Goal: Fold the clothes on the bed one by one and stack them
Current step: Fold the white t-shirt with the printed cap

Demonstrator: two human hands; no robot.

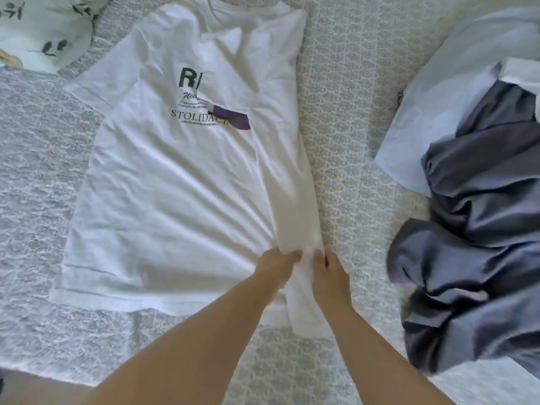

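A white T-shirt with dark print lies face up on the bed, its right side folded inward as a long strip over the front. My left hand and my right hand sit side by side near the lower end of that strip. Both pinch the folded fabric, which bunches into creases fanning out from my fingers. A crumpled grey-blue garment lies in a heap at the right, apart from the shirt.
The bed cover is grey-white with a small pattern. A pale blue cloth lies under the grey heap at the right. A leaf-print pillow sits at the top left corner.
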